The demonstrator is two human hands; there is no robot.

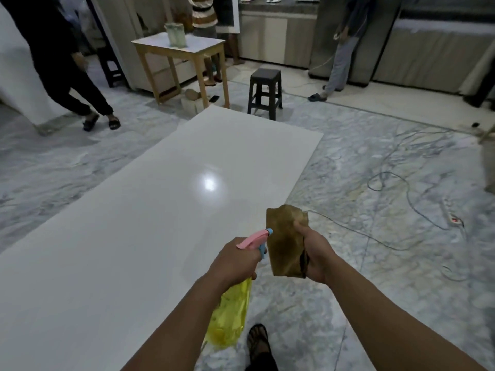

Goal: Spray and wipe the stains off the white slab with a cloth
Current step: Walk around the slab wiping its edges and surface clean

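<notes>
A large glossy white slab (150,210) lies flat on the marble floor, stretching from lower left to upper middle, with a light glare near its centre; I see no distinct stains on it. My left hand (233,261) grips a yellow spray bottle (230,317) with a pink and blue nozzle, held over the slab's right edge and pointing toward the cloth. Beside it my right hand (316,253) holds a folded brown cloth (285,242) upright, just right of the nozzle.
My sandalled foot (258,344) stands by the slab's right edge. Cables (396,188) and a power strip (452,216) lie on the floor to the right. A dark stool (265,92) and wooden table (179,46) stand beyond the slab. Three people stand further back.
</notes>
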